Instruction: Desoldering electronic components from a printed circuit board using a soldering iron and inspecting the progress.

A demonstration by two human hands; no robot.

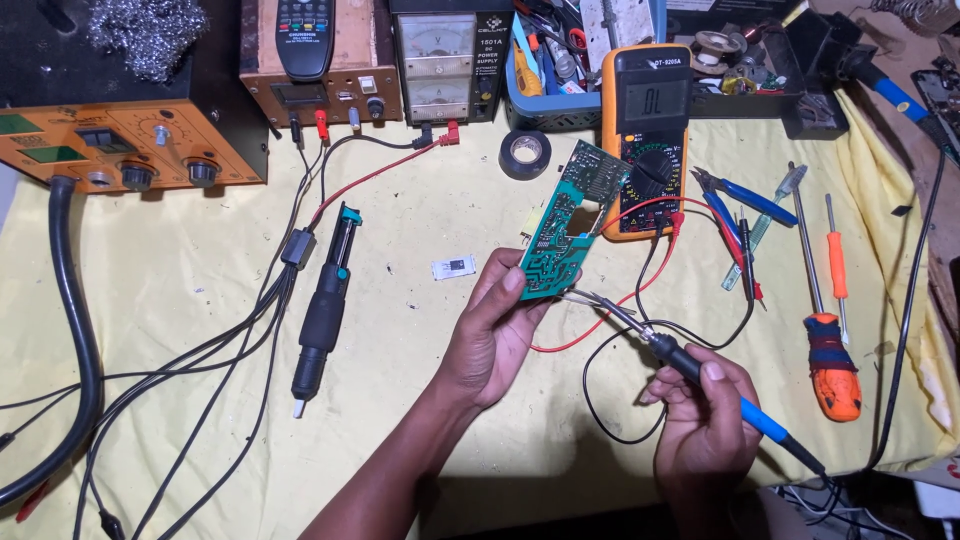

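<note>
Hands hold circuit board.

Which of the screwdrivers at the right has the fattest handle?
The orange-handled screwdriver with dark tape wound round its grip, lying nearest the right hand; the slim orange screwdriver beside it is much thinner.

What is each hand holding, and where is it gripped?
Left hand holds the green circuit board by its lower end; right hand holds the soldering iron by its handle.
</note>
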